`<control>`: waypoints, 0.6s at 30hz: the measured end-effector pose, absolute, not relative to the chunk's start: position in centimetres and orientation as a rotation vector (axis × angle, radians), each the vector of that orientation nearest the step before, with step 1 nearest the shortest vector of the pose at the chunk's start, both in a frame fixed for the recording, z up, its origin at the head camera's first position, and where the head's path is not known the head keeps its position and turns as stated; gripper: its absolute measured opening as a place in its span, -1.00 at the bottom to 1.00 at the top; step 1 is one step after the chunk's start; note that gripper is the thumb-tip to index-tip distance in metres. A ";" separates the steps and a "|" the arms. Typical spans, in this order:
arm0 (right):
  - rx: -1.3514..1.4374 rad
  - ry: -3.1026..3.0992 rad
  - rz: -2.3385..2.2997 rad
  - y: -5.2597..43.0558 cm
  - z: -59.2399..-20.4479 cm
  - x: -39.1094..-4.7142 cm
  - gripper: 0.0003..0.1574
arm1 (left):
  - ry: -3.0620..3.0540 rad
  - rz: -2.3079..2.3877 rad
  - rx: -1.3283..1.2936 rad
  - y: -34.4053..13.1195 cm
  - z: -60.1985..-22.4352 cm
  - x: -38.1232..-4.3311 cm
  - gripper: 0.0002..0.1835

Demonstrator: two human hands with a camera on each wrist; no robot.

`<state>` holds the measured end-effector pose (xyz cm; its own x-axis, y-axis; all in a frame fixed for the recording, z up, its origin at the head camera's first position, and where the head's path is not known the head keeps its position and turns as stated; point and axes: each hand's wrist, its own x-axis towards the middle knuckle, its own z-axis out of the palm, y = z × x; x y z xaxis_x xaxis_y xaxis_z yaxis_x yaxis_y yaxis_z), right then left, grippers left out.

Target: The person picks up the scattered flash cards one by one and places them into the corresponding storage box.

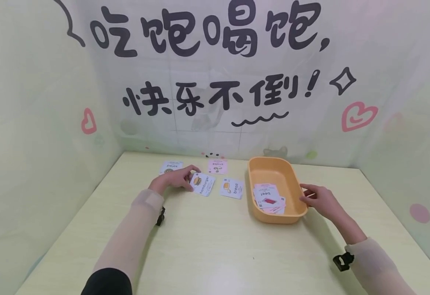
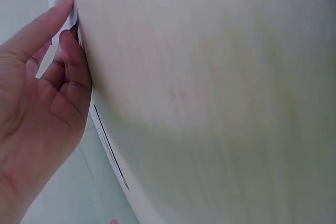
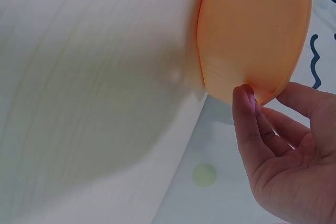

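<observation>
My left hand (image 1: pixel 178 177) pinches the edge of a white hamburger card (image 1: pixel 203 184) between thumb and fingers. In the left wrist view the thumb lies over the printed face of that card (image 2: pixel 62 11). A salad card (image 1: pixel 171 166) lies behind the left hand, partly covered by it. Close by are a pink snake card (image 1: pixel 218 166) and a bread card (image 1: pixel 231 188). My right hand (image 1: pixel 320 199) holds the right rim of an orange plastic basin (image 1: pixel 274 162). In the right wrist view its fingertips meet the basin's outer wall (image 3: pixel 252 30). Inside the basin lies a loose pile of cards, a beef card (image 1: pixel 266 192) on top.
The pale wooden table (image 1: pixel 207 246) ends at a printed cloth backdrop (image 1: pixel 200 139) with large dark lettering. Cloth also hangs along the left and right sides. Each wrist wears a small black device (image 1: pixel 343 261).
</observation>
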<state>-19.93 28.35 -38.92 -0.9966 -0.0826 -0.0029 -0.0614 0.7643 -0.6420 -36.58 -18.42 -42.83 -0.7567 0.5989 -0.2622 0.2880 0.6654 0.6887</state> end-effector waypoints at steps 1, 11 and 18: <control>-0.119 2.920 -1.065 28.3 -38.9 -19.9 -0.34 | 2.413 0.890 0.677 -18.5 -42.9 -36.6 -0.28; -0.121 2.917 -1.086 28.4 -39.0 -20.0 -0.34 | 2.397 1.038 0.600 -18.8 -43.0 -36.3 -0.34; -0.119 2.914 -1.078 28.4 -39.0 -20.0 -0.34 | 2.342 1.179 0.596 -18.0 -42.8 -36.2 -0.34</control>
